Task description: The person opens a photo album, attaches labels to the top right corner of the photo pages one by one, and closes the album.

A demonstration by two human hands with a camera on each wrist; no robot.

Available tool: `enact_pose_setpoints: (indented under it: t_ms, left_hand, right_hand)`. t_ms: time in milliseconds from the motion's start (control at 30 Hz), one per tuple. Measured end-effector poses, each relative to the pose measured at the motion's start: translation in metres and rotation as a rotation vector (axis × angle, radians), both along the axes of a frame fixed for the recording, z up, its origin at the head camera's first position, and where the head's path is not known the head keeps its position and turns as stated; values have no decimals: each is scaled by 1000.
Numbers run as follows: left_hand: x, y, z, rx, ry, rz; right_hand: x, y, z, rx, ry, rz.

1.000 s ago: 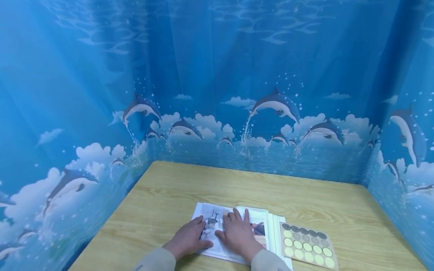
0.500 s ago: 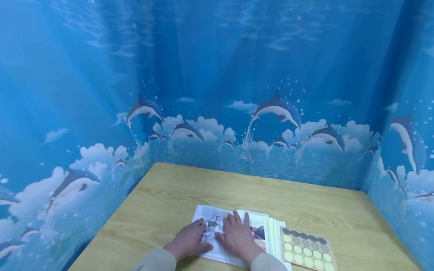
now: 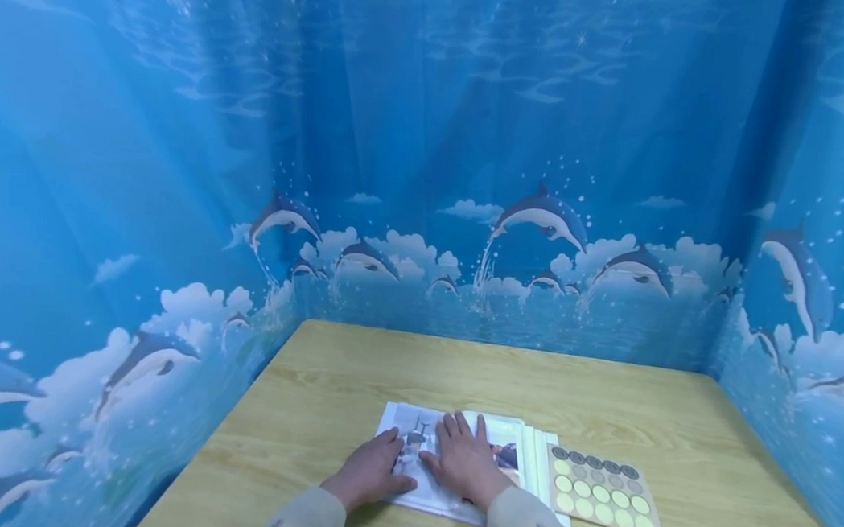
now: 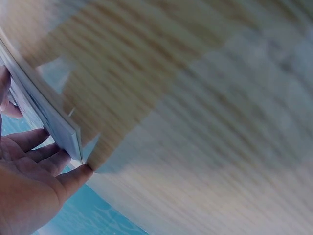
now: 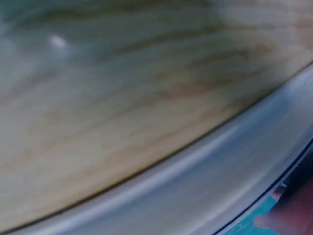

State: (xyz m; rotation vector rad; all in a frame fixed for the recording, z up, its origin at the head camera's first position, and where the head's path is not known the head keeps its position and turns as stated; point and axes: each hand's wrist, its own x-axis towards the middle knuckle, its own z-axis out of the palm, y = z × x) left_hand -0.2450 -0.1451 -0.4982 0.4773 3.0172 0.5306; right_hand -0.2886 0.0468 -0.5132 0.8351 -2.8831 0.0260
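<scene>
Toward the near side of the wooden table (image 3: 358, 364), one photo book (image 3: 428, 494) lies spread before me, placed, I judge, where both hands reach it easily. Flat across its middle rests my right hand (image 3: 464, 463), fingers straight and apart, clamped on nothing; it seems set to press the book flat. My left hand (image 3: 373, 470) lies at the left edge, fingers extended and thumb apart, probably to steady the book. That makes two hands on one book. I make out two pictures, a left picture (image 3: 407, 414) and a right picture (image 3: 508, 456); my hands may hide more. Just beside the book's right edge lies one sheet (image 3: 603, 484), perhaps set there for my right hand; whether they touch I cannot tell. It bears twenty round spots (image 3: 600, 494) in four rows of five: five dark, eleven pale yellow, four faint grey.
</scene>
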Motion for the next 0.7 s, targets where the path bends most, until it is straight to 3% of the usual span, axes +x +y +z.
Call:
enact_pose_setpoints:
  t_ms: [367,700]
  left_hand:
    - [-2,0,4,-2,-23,15]
    - [-2,1,1,0,-37,18]
  right_hand:
    - [0,4,1,-18,5,8]
    - [-8,3,0,-53,-39,-46]
